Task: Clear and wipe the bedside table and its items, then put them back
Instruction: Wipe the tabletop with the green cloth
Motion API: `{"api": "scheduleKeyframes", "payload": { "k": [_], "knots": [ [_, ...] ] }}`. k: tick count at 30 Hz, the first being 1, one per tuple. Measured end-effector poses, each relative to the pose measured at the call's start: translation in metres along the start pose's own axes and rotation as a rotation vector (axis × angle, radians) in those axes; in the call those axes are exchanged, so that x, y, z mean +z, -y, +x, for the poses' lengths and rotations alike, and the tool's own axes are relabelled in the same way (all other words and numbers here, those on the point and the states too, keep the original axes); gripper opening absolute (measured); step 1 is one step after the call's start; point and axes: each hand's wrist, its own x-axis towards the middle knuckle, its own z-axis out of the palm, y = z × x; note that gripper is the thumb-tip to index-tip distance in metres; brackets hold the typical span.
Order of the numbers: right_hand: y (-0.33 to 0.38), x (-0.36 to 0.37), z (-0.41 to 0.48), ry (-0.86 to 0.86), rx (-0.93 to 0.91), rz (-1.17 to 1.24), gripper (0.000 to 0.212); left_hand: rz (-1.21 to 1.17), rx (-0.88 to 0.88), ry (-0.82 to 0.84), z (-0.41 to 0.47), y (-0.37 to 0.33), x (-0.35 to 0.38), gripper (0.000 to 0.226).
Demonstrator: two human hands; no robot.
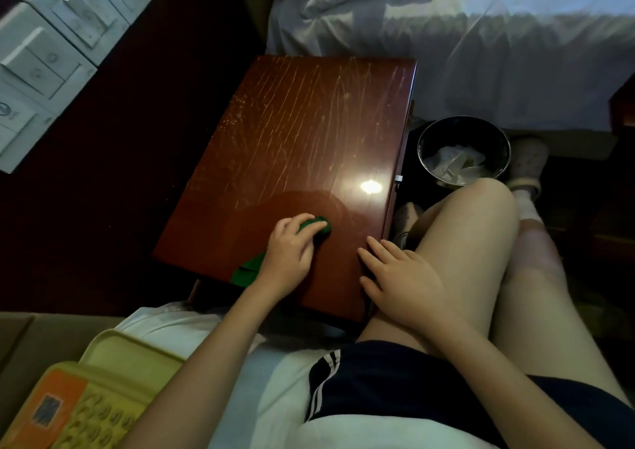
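The bedside table [295, 129] has a glossy reddish-brown wooden top with pale streaks and a bright light glare near its right edge. My left hand [287, 254] grips a bunched green cloth [318, 225] and presses it on the near part of the tabletop; a flap of the cloth hangs over the near edge. My right hand [400, 277] rests flat with straight fingers on the table's near right corner and my knee. A yellow telephone [82, 417] lies on a yellow tray [137, 352] on the bed at the lower left.
A round metal waste bin [464, 149] with crumpled paper stands on the floor right of the table. A bed with white sheets [481, 36] fills the far right. White wall switches [51, 46] are at the upper left. My bare legs lie beside the table.
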Motion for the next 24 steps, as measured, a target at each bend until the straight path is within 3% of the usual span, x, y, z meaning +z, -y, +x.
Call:
{"api": "scheduleKeyframes", "payload": {
  "k": [4,7,18,24],
  "knots": [
    [0.000,0.000,0.001,-0.006,0.000,0.003,0.055,0.038,-0.266,-0.087,0.025,-0.010,0.003,0.037],
    [0.000,-0.001,0.001,-0.012,-0.006,0.015,0.055,0.081,-0.354,-0.137,0.039,-0.033,0.012,0.038],
    [0.000,0.002,0.001,-0.004,-0.010,0.000,0.057,0.013,0.035,0.013,0.024,-0.050,0.020,0.039],
    [-0.004,-0.001,0.001,0.011,-0.005,0.021,0.056,0.027,0.046,-0.005,-0.018,-0.024,0.009,0.040]
  ]
}}
